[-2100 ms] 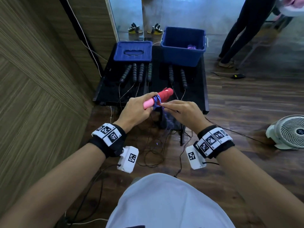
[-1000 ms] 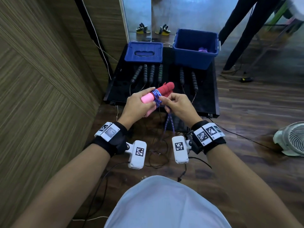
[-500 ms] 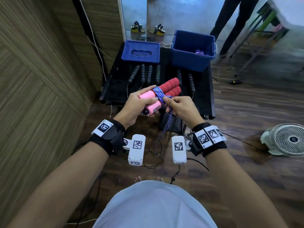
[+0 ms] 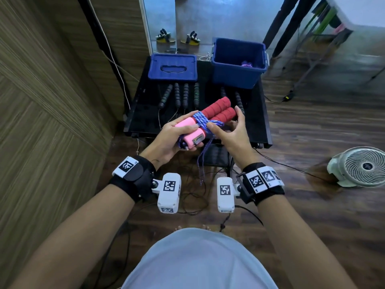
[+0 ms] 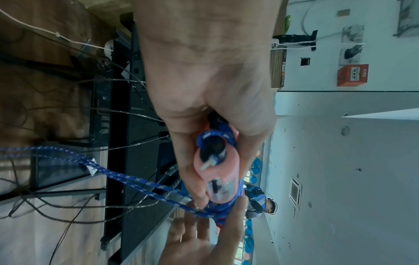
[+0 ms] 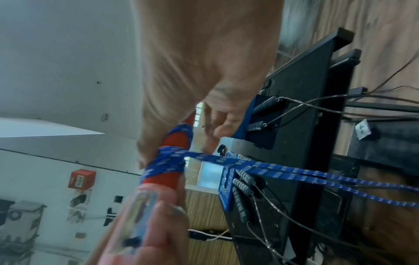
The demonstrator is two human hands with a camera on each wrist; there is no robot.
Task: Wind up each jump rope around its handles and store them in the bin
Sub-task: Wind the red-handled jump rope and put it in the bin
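A jump rope with two red-and-pink handles (image 4: 216,110) is held side by side over the table's front edge. My left hand (image 4: 170,137) grips the pink ends (image 5: 217,172). Blue speckled rope (image 4: 201,119) is wound several times round the middle of the handles. My right hand (image 4: 231,134) has its fingers spread beneath the red ends, and its thumb presses on the wraps (image 6: 167,165). A loose double strand (image 4: 201,163) hangs toward the floor. The blue bin (image 4: 235,74) stands at the table's far right with a purple bundle (image 4: 246,64) inside.
The bin's blue lid (image 4: 173,67) lies at the far left of the black table (image 4: 257,122). Several black jump-rope handles (image 4: 177,94) lie in a row before lid and bin, cords trailing off the front. A white fan (image 4: 362,165) sits on the floor at right. A person's legs (image 4: 291,21) stand behind.
The handles have turned so both red ends point away and up. My right hand went from pinching the rope to a spread hand with the thumb on the wraps. Less rope hangs loose.
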